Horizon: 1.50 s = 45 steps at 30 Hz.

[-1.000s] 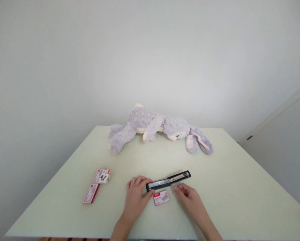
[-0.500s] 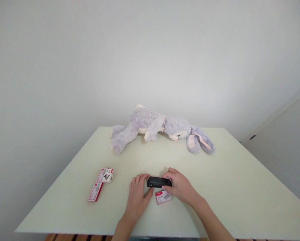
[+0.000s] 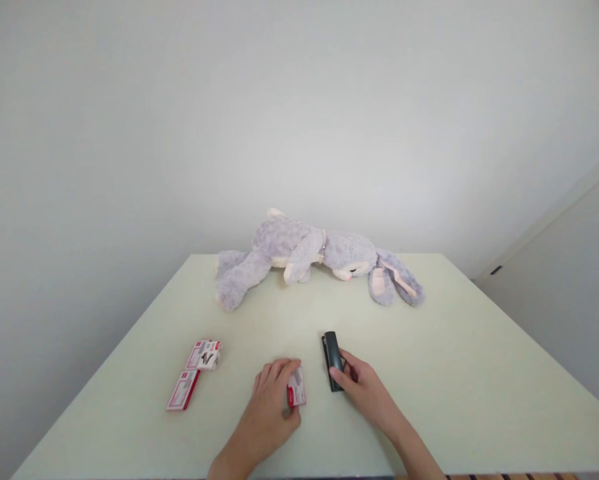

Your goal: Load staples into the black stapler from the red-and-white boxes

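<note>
A small red and white box (image 3: pixel 296 387), which looks like a staples box, is between the thumb and fingers of my left hand (image 3: pixel 272 407). The fingers touch its far end and the thumb its near end. To its right, my right hand (image 3: pixel 362 387) grips a black stapler (image 3: pixel 333 360) by its near part, thumb on top and fingers along the right side. The stapler points away from me on the table, a little apart from the box.
On the left lie red and white boxes (image 3: pixel 183 390), one small box (image 3: pixel 210 355) showing a picture of black clips. A lilac plush rabbit (image 3: pixel 299 250) lies on its side along the back of the pale table (image 3: pixel 449 347), before the wall.
The stapler has turned from lying crosswise to pointing away from me, and shifted right. My left hand has left the stapler and taken hold of the box, which is now turned and farther left.
</note>
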Tool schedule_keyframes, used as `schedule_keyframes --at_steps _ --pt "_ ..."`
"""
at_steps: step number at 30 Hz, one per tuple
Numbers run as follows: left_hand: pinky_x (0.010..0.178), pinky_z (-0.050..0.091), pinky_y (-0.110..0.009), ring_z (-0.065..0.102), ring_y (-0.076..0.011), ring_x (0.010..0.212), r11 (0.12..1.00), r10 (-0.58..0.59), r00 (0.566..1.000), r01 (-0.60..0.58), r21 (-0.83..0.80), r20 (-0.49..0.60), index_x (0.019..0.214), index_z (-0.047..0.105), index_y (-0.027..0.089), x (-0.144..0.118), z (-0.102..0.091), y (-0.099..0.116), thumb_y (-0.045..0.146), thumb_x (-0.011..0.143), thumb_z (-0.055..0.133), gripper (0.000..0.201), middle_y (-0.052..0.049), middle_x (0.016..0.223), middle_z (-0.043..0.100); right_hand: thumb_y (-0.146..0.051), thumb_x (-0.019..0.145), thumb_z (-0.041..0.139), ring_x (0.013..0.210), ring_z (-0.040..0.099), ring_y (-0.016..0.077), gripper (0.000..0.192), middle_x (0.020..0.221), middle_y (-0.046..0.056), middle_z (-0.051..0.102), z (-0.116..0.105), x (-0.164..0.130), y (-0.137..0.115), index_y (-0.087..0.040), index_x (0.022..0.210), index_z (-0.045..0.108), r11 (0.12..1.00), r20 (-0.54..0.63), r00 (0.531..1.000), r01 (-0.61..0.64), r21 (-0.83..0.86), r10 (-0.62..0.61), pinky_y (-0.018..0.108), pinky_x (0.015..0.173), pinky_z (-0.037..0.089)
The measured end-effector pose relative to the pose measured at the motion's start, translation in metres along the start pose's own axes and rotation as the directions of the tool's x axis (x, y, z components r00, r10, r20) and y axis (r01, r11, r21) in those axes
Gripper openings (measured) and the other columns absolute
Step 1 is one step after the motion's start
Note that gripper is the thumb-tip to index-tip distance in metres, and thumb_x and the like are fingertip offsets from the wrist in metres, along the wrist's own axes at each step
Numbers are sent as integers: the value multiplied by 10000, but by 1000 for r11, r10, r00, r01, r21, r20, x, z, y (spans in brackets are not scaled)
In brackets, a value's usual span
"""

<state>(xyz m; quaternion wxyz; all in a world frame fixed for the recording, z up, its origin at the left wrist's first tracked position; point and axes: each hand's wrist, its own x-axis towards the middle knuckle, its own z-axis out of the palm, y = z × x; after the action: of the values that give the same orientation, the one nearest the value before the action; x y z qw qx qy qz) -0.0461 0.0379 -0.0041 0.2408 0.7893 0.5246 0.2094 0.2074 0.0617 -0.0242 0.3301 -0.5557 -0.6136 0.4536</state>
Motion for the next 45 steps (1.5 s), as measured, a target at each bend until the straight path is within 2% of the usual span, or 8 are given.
schedule_keyframes --at_steps 10,13,15,17,19,28,38,45 --pt "1158 361 -478 443 -292 1371 994 9 999 -15 -111 -49 1537 387 300 -2 22 8 139 749 626 839 -75 1487 514 -557 966 586 676 395 146 599 719 -51 400 37 -16 -9 -179 1430 600 985 30 999 33 170 -38 261 631 336" --pt "1140 382 -491 445 -298 1370 994 -112 970 112 -10 -217 1488 449 306 -16 9 -11 289 870 630 644 -79 1474 505 -563 962 590 666 390 145 609 712 -54 387 36 -15 -5 -179 1435 599 987 28 1000 7 159 -11 264 624 327" --pt "1099 396 -547 466 -341 1331 919 -293 841 379 107 -455 1421 505 256 -31 -6 -31 382 951 542 488 -120 1398 538 -566 961 589 660 384 145 606 706 -57 375 36 -15 -2 -179 1426 608 989 27 1000 -6 148 2 266 621 320" --pt "1045 399 -624 453 -416 1313 734 -429 624 662 151 -653 1467 439 181 -48 -25 -56 466 981 473 564 -189 1386 518 -567 958 590 654 386 145 602 700 -59 371 36 -14 1 -184 1421 612 990 25 1000 -9 140 5 269 620 316" --pt "983 427 -640 486 -448 1254 606 -486 526 779 164 -698 1539 332 138 -65 -43 -78 510 985 438 675 -226 1358 520 -568 954 594 651 394 147 603 697 -59 379 37 -13 5 -188 1422 611 990 26 1000 -10 138 6 272 618 320" --pt "1025 481 -466 626 -300 1116 874 -429 887 455 172 -169 1529 428 270 -95 -46 -84 466 902 571 672 -86 1180 616 -547 938 625 666 442 153 681 737 -48 444 41 -10 14 -172 1498 523 977 14 1000 -19 212 17 277 622 369" --pt "1022 488 -420 594 -273 1166 993 -106 993 103 -52 -54 1327 578 317 -20 -22 -10 247 764 713 583 -72 1270 585 -580 942 604 660 416 153 656 707 -50 414 38 -17 -2 -173 1456 579 987 3 1000 -25 158 25 271 612 350" --pt "982 440 -412 554 -285 1118 997 59 996 -56 -49 64 1180 613 294 20 -8 18 181 689 737 519 -46 1200 644 -586 932 607 663 444 162 672 703 -42 443 42 -25 -1 -156 1448 584 985 -20 998 -47 166 51 274 616 370"
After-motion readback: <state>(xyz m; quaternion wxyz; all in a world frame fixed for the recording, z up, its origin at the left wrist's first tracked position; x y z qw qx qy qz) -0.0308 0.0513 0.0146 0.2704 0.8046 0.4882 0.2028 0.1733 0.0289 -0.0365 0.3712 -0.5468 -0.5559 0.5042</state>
